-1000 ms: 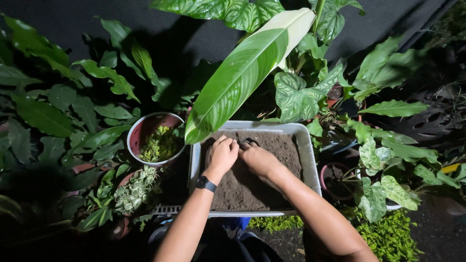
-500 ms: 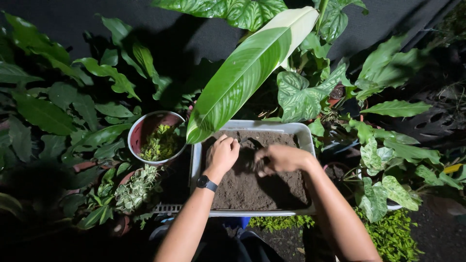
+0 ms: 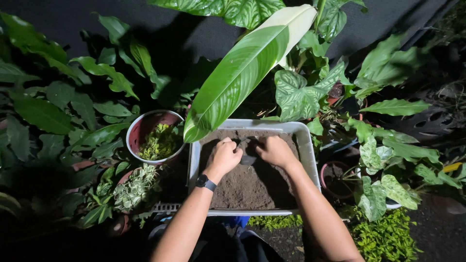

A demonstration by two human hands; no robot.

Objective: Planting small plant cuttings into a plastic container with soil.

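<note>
A grey rectangular tray (image 3: 306, 145) filled with dark brown soil (image 3: 252, 187) sits straight ahead of me. Both hands are sunk into the soil near the tray's far end. My left hand (image 3: 224, 155), with a black watch (image 3: 206, 182) on its wrist, is curled into a fist around soil. My right hand (image 3: 275, 151) lies just to its right, fingers bent down into the soil. Between the two hands sits a small dark grey lump (image 3: 248, 159); whether it is a clod or a tool is unclear.
A large green-and-white leaf (image 3: 242, 73) hangs over the tray's far left corner. A round pot (image 3: 138, 127) of small yellow-green plants stands left of the tray, a brown pot (image 3: 335, 174) with soil to the right. Leafy plants crowd all sides.
My right hand went out toward the tray's right side, then came back to the middle beside my left hand. My left hand stayed in nearly the same spot.
</note>
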